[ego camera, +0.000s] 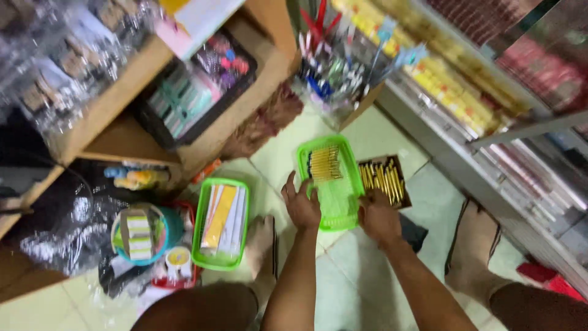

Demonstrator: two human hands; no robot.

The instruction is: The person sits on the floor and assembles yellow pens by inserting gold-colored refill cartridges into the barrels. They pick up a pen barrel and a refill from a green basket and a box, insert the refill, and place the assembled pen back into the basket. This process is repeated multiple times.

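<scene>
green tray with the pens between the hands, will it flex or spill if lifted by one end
The green tray looks like thin plastic, so it may flex a little. Its pens lie loose at the far end and would probably slide or roll. It seems light, being mostly unfilled.
</scene>
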